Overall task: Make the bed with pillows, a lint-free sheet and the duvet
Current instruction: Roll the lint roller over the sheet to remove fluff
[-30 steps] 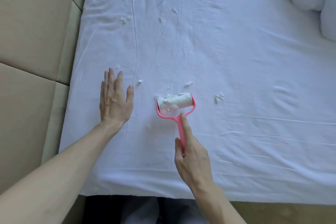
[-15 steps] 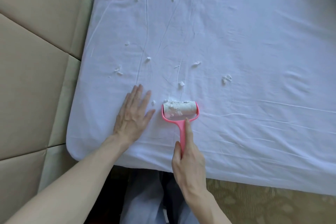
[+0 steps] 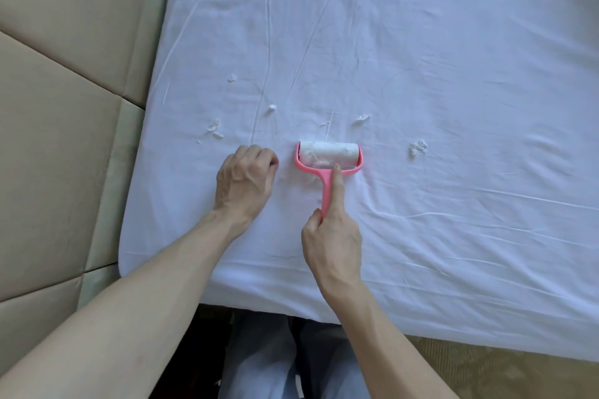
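Your right hand (image 3: 332, 236): grip closed round pink handle of lint roller (image 3: 328, 155), index finger laid straight along handle toward drum. Drum flat on white sheet (image 3: 453, 107), coated in fluff, near bed's front edge. Your left hand (image 3: 243, 178): grip tight, fingers curled under, resting on sheet just left of roller, apart from it. Lint bits (image 3: 418, 148) scattered beyond and on both sides of roller. Sheet creased. Padded beige panel (image 3: 64, 107) along bed's left side.
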{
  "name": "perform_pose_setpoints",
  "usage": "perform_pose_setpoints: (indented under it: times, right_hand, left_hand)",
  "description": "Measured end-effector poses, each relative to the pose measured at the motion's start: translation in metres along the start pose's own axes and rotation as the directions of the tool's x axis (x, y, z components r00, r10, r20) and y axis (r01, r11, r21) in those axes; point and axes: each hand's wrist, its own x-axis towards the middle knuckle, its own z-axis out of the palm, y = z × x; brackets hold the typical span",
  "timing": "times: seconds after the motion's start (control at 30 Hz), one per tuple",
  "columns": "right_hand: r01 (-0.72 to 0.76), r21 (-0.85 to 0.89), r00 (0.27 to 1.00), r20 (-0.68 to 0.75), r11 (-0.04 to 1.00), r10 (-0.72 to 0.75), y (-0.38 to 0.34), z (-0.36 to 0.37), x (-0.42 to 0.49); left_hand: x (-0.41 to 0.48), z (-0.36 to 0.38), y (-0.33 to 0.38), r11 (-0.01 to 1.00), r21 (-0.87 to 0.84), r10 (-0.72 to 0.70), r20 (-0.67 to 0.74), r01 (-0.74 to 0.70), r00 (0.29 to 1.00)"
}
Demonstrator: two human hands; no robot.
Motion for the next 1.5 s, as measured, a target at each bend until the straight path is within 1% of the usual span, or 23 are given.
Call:
perform_pose_setpoints:
  times: [0.13, 0.23, 0.3, 0.4, 0.6, 0.7, 0.8, 0.97, 1.13, 1.3, 1.4, 1.5]
  right_hand:
    - [-0.031, 0.002, 0.999, -0.023, 1.000, 0.031, -0.014, 0.001, 0.017]
    - [-0.075, 0.027, 0.997, -0.032, 0.997, 0.076, -0.027, 0.004, 0.028]
    - [-0.097, 0.050, 0.994, -0.047, 0.994, 0.099, -0.035, 0.007, 0.034]
    - [-0.118, 0.058, 0.990, -0.073, 0.991, 0.122, -0.047, 0.009, 0.045]
    - [-0.144, -0.001, 0.986, -0.079, 0.990, 0.144, -0.074, -0.003, 0.085]
    - [-0.114, -0.049, 0.989, -0.095, 0.992, 0.109, -0.088, -0.013, 0.114]
    - [-0.117, -0.094, 0.990, -0.085, 0.989, 0.109, -0.102, -0.024, 0.146]
    - [-0.106, -0.133, 0.994, -0.033, 0.985, 0.103, -0.129, -0.044, 0.194]
    - [-0.078, -0.180, 0.997, -0.005, 0.980, 0.078, -0.149, -0.056, 0.234]
    - [-0.047, -0.137, 0.999, 0.012, 0.990, 0.049, -0.169, -0.061, 0.271]
    - [-0.030, -0.126, 1.000, 0.004, 0.992, 0.031, -0.181, -0.064, 0.296]
    - [-0.031, -0.133, 1.000, -0.001, 0.991, 0.031, -0.194, -0.067, 0.320]
  left_hand:
    - [0.037, -0.005, -0.001, 0.992, -0.054, -0.119, -0.043, 0.116, 0.992]
    - [0.063, -0.007, -0.006, 0.986, -0.092, -0.147, -0.052, 0.142, 0.988]
    - [0.079, -0.007, -0.010, 0.988, -0.106, -0.121, -0.062, 0.114, 0.991]
    - [0.104, -0.008, -0.016, 0.996, -0.086, -0.042, -0.076, 0.035, 0.996]
    - [0.174, -0.004, -0.028, 0.994, -0.090, 0.047, -0.081, -0.054, 0.996]
    - [0.209, 0.001, -0.030, 0.992, -0.086, 0.085, -0.070, -0.091, 0.994]
    - [0.240, 0.006, -0.030, 0.989, -0.097, 0.107, -0.040, -0.111, 0.993]
    - [0.287, 0.012, -0.025, 0.986, -0.115, 0.120, -0.045, -0.125, 0.992]
    - [0.328, 0.020, -0.024, 0.988, -0.115, 0.099, -0.053, -0.104, 0.994]
    - [0.368, 0.026, -0.031, 0.986, -0.154, 0.059, -0.021, -0.061, 0.998]
    - [0.402, 0.028, -0.045, 0.993, -0.112, 0.041, 0.011, -0.039, 0.999]
    - [0.434, 0.025, -0.059, 0.995, -0.090, 0.039, -0.006, -0.040, 0.999]
